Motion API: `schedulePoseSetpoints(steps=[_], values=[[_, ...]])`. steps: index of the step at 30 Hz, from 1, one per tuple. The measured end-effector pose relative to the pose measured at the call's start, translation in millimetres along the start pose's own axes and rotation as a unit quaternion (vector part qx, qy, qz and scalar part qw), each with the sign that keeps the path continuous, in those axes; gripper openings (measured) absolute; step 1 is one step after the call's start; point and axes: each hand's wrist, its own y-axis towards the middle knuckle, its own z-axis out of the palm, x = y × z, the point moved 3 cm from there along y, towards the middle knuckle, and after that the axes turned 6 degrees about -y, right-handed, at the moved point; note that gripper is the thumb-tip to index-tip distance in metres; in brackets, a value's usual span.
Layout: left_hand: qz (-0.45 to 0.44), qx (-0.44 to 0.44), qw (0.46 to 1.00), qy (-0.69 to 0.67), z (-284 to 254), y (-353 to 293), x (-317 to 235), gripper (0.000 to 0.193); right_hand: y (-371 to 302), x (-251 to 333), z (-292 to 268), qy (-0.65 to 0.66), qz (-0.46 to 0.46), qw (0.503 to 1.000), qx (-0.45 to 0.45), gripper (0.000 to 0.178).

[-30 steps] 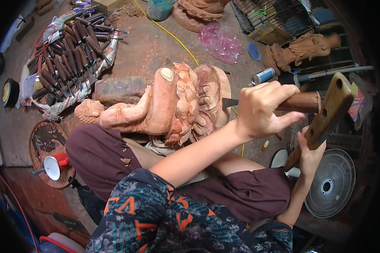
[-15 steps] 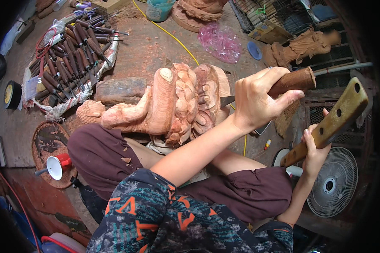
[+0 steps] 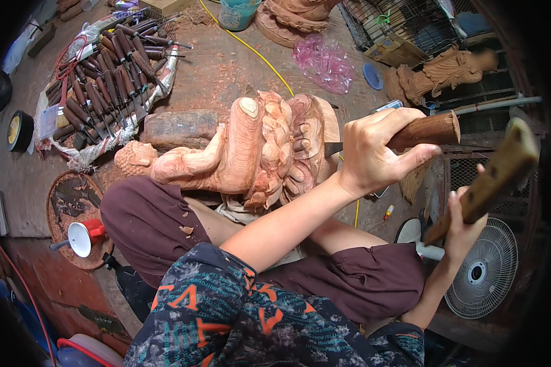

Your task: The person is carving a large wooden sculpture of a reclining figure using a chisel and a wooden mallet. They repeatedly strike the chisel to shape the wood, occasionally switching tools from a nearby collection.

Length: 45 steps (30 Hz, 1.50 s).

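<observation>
A carved reddish wooden statue lies on its side before my crossed legs, its curly head to the left and its petalled base to the right. My left hand is wrapped round the brown wooden handle of a chisel. The chisel's blade points left and meets the base's right end; its exact tip is hard to make out. Farther right, my right hand grips a long flat wooden mallet with dark holes along it. The mallet is raised, tilted and apart from the chisel's butt, its upper end blurred.
Many wood-handled chisels lie on a cloth at far left. A dark wooden block sits behind the statue. A yellow cord crosses the floor. A fan stands beside my right forearm; a red cup rests in a round tray.
The mallet has tipped more upright and moved slightly right with my right hand. My left hand keeps its hold on the chisel; the whole view has shifted a little.
</observation>
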Motion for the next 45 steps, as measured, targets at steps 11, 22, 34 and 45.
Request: schedulePoseSetpoints(steps=[11,22,34,45], values=[[-0.013,0.018,1.0,0.001,-1.6,-0.8,-1.2,0.038,1.4,0.2,2.6,0.035,0.024,0.999,0.002,0.056],[-0.021,0.07,0.997,0.02,-5.2,-4.2,-3.7,0.042,-2.1,-1.0,4.7,-0.151,-0.056,0.987,0.026,0.056],[0.107,0.107,0.984,0.093,-3.3,-4.1,-23.9,0.037,-10.9,-19.3,7.1,-0.033,0.015,0.998,0.047,0.045],[0.044,0.07,0.996,0.036,-5.2,-0.3,-4.9,0.041,1.4,3.1,7.1,0.155,0.014,0.987,-0.031,0.064]])
